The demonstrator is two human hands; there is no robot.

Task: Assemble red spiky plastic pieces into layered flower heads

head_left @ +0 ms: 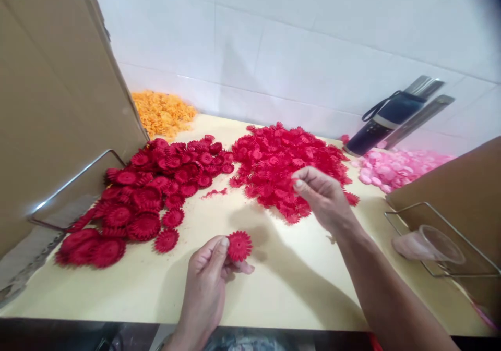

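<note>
Near the table's front, my left hand (209,275) pinches a round red flower piece (239,245) with a notched edge between thumb and fingers. My right hand (323,194) is raised over the right side of a heap of bright red flower pieces (274,158), thumb and index finger pressed together on a small red bit, partly hidden by the fingertips. To the left lies a pile of darker red, thicker flower pieces (146,197), with single ones at its near edge.
Orange pieces (162,112) lie at the back left, pink pieces (399,167) at the right. A dark blue bottle (385,121) leans against the wall. Cardboard panels (58,80) flank both sides. A plastic cup (428,244) rests in a wire frame (469,275).
</note>
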